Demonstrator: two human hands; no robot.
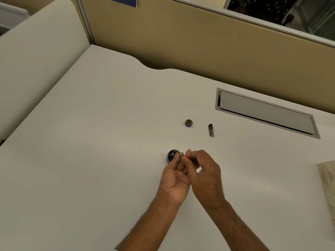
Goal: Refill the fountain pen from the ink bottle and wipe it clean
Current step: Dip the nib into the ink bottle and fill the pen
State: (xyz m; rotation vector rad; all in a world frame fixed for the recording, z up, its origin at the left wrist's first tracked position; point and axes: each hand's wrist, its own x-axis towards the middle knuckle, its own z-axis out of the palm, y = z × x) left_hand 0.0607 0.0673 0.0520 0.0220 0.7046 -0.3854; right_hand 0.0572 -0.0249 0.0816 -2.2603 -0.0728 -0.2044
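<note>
Nearest, low in mid-frame, the left hand (175, 178) and right hand (204, 173) both pinch the small fountain pen (184, 156) between curled fingertips. Its long axis runs left-right, silver end leftward, just beside the open ink bottle (172, 156). Farther up the desk (108, 160) lie the bottle lid (188, 123) and pen cap (211, 130).

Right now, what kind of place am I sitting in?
Most likely an office cubicle: a white desk is walled in by tan fabric partition panels, and a cable-access flap is set into the desktop.
</note>
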